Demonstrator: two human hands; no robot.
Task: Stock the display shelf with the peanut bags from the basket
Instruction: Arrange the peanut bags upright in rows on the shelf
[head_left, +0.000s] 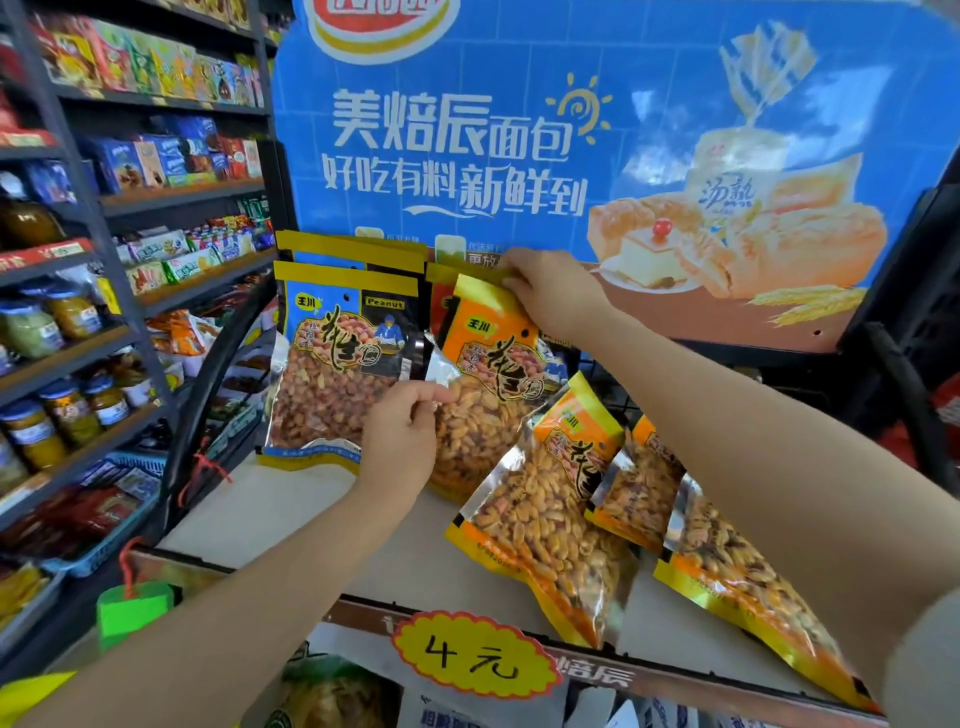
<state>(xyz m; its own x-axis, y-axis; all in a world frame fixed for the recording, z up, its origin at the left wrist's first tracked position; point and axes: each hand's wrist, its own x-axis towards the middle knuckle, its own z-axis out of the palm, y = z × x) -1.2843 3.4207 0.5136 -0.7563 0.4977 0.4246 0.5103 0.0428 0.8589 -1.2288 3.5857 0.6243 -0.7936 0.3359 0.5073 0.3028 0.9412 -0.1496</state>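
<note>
An orange peanut bag (488, 384) stands tilted on the display shelf (291, 499), just right of the upright blue peanut bags (337, 364). My right hand (550, 291) pinches its yellow top edge. My left hand (402, 431) pinches its silver left side edge lower down. Behind it stands another orange bag, mostly hidden. To the right, three more orange peanut bags (550, 514) lie slanted on the shelf, one partly under my right forearm. The basket is out of view.
A blue bread advertising board (571, 130) forms the back of the display. A yellow "4 元" price tag (472, 657) hangs on the shelf's front edge. Store shelves with jars and snack packs (78, 312) line the left side. A green tag (132, 608) hangs at lower left.
</note>
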